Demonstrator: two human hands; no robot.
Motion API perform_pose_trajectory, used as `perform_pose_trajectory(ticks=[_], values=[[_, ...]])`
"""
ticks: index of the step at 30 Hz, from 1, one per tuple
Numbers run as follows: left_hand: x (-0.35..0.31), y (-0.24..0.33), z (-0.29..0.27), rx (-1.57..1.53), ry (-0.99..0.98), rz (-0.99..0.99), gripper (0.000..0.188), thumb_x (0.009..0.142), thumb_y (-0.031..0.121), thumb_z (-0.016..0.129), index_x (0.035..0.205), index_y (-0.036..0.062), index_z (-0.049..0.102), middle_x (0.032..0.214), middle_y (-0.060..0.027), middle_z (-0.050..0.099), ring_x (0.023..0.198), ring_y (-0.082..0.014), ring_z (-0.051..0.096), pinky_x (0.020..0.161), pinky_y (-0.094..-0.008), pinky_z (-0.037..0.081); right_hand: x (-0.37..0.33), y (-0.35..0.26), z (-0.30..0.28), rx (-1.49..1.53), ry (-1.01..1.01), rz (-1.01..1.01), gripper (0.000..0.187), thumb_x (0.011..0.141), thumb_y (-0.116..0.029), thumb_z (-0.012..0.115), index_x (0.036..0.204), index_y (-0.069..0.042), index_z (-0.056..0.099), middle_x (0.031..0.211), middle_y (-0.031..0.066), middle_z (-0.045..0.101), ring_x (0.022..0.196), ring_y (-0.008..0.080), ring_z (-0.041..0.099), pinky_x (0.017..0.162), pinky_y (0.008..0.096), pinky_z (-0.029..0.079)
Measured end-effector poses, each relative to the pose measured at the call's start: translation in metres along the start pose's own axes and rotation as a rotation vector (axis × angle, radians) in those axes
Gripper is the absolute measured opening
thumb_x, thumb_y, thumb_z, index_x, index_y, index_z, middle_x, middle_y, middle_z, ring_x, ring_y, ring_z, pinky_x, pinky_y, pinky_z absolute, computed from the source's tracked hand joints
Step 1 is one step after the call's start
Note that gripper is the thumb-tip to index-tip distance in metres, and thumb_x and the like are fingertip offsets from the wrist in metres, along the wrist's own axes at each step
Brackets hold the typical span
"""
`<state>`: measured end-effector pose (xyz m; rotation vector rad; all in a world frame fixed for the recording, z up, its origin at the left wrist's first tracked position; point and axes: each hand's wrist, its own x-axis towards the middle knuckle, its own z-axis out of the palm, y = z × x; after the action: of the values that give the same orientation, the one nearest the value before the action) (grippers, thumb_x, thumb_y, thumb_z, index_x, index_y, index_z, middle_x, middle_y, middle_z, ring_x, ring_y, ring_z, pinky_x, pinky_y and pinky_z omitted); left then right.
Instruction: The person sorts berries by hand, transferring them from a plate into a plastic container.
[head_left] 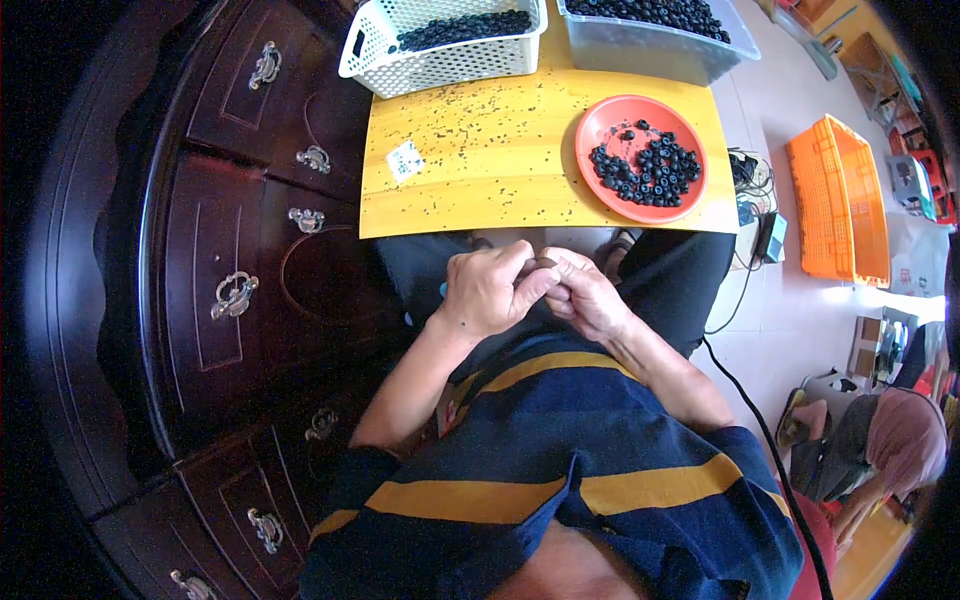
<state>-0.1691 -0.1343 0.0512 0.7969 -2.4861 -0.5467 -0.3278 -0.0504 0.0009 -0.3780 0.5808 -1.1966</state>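
Observation:
Above my lap, just off the near edge of the table, my left hand (pixel 484 290) and my right hand (pixel 590 298) meet at the fingertips. Both are closed, thumbs and fingers pinching a small dark piece (pixel 545 263) between them. The fingers cover most of it, so its exact shape cannot be made out. On the near right of the yellow table (pixel 470 205) is a red round plate (pixel 592 125), holding many small black ring-shaped parts (pixel 660 172). Neither hand touches the plate.
A white perforated basket (pixel 460 68) and a translucent bin (pixel 650 62), both with black parts, stand at the table's far side. Black scraps and a white printed square (pixel 405 161) lie on the tabletop. Dark drawers (pixel 215 270) are left; an orange crate (pixel 830 205) and another person (pixel 880 440), right.

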Motion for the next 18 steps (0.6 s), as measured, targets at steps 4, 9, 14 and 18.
perform_pose_trajectory(ticks=[4,9,14,18], values=[[0.000,0.001,-0.001,-0.100,0.025,-0.009,0.052,0.092,0.055,0.062,0.075,0.0072,0.052,0.062,-0.0117,0.058,0.056,-0.0333,0.063,0.049,-0.0418,0.047,0.002,0.000,0.006,-0.010,0.087,-0.015,0.022,0.104,-0.033,0.052,0.093,-0.015,0.056,0.066,-0.0080,0.040,0.050,0.0029,0.031,0.044,0.0197,0.023],[0.000,0.002,-0.001,-0.062,0.027,-0.023,0.051,0.092,0.055,0.063,0.076,0.0070,0.052,0.062,-0.0114,0.058,0.056,-0.0333,0.063,0.050,-0.0418,0.047,0.003,-0.002,0.010,-0.020,0.092,-0.019,0.023,0.104,-0.032,0.052,0.090,-0.014,0.057,0.065,-0.0082,0.040,0.050,0.0029,0.030,0.044,0.0198,0.023],[-0.004,0.003,0.012,-0.034,-0.009,-0.059,0.044,0.093,0.048,0.064,0.077,0.0076,0.055,0.062,-0.0119,0.062,0.058,-0.0349,0.065,0.050,-0.0456,0.049,0.004,-0.004,0.004,-0.043,0.158,0.004,0.026,0.104,-0.033,0.052,0.088,-0.014,0.057,0.064,-0.0087,0.040,0.049,0.0027,0.030,0.043,0.0197,0.022],[-0.004,0.000,0.014,-0.032,-0.015,-0.050,0.043,0.093,0.046,0.064,0.076,0.0079,0.055,0.061,-0.0115,0.061,0.057,-0.0347,0.065,0.050,-0.0447,0.049,0.003,-0.007,0.011,-0.093,0.212,-0.013,0.025,0.105,-0.033,0.051,0.088,-0.014,0.057,0.064,-0.0088,0.039,0.049,0.0030,0.030,0.043,0.0197,0.022]])
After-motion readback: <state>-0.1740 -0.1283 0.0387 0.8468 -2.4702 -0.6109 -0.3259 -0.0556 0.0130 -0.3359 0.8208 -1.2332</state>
